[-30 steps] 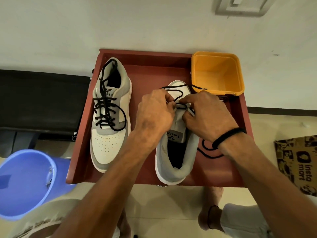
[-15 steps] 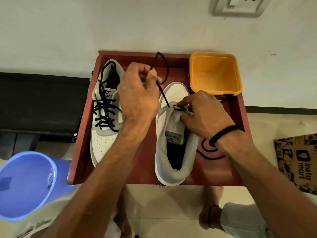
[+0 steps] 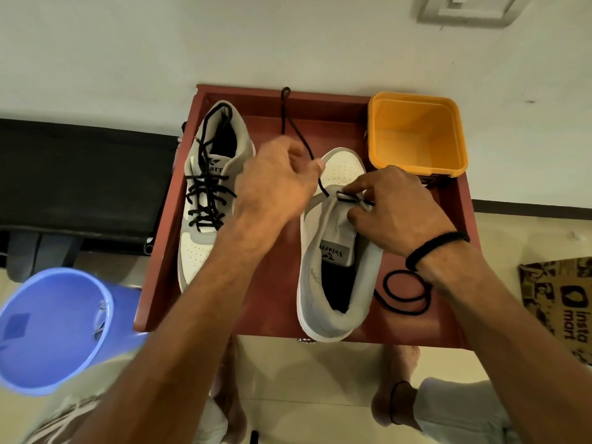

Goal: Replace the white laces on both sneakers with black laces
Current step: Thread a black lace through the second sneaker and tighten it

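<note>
Red tray (image 3: 461, 200) against wall, carrying two grey-and-white sneakers. Left sneaker (image 3: 208, 200) fully threaded with black lace, toe toward viewer. Right sneaker (image 3: 333, 251) heel toward viewer, only lowest eyelet row threaded. Left hand (image 3: 275, 184) raised above tray between the sneakers, fingers curled, pinching black lace (image 3: 296, 129) at thumb and forefinger; lace taut from eyelet to fingers, free end looping past tray's far rim. Right hand (image 3: 394, 209) on right sneaker's eyelet area, thumb and forefinger pinching upper beside lace crossbar. Remaining lace coiled on tray just right of right sneaker. Orange tub (image 3: 416, 133) at tray's far right corner. Blue bucket (image 3: 54, 328) on floor, left.
</note>
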`<move>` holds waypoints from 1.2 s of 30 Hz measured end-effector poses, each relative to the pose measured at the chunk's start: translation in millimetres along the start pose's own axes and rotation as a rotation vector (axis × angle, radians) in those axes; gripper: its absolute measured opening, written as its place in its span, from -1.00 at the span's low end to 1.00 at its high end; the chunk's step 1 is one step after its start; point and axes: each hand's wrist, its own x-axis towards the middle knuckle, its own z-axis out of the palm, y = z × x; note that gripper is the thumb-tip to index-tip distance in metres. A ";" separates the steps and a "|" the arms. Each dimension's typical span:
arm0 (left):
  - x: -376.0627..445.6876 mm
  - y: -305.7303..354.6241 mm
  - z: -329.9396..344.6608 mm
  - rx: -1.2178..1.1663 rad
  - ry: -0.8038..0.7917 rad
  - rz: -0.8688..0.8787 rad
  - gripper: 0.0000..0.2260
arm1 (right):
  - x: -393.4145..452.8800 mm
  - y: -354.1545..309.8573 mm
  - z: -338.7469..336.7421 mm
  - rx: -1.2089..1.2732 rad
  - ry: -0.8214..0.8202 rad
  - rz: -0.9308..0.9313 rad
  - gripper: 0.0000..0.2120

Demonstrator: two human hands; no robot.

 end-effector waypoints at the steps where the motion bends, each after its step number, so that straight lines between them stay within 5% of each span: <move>1: -1.0 -1.6 3.2 0.039 -0.049 -0.004 -0.70 | -0.1 -0.5 -0.5 -0.002 -0.003 0.003 -0.64; 7: -3.6 -1.2 19.9 0.115 -0.151 0.042 -0.75 | 0.1 -1.2 0.2 -0.033 -0.015 -0.018 -0.62; 11: -5.0 -5.8 27.4 0.135 -0.056 0.117 -0.96 | 0.7 0.5 1.7 -0.033 -0.001 -0.020 -0.63; 24: -3.7 2.4 20.4 -0.218 0.244 0.220 -0.96 | -0.3 -5.6 1.2 -0.050 0.014 0.024 -0.73; 31: 6.1 2.7 2.1 -0.490 0.340 0.072 -0.90 | -2.6 -13.2 0.1 -0.082 0.003 0.054 -0.74; 36: 7.0 15.2 -11.4 -0.897 0.130 -0.199 -0.90 | -3.5 -14.3 -7.4 -0.054 -0.022 0.058 -0.76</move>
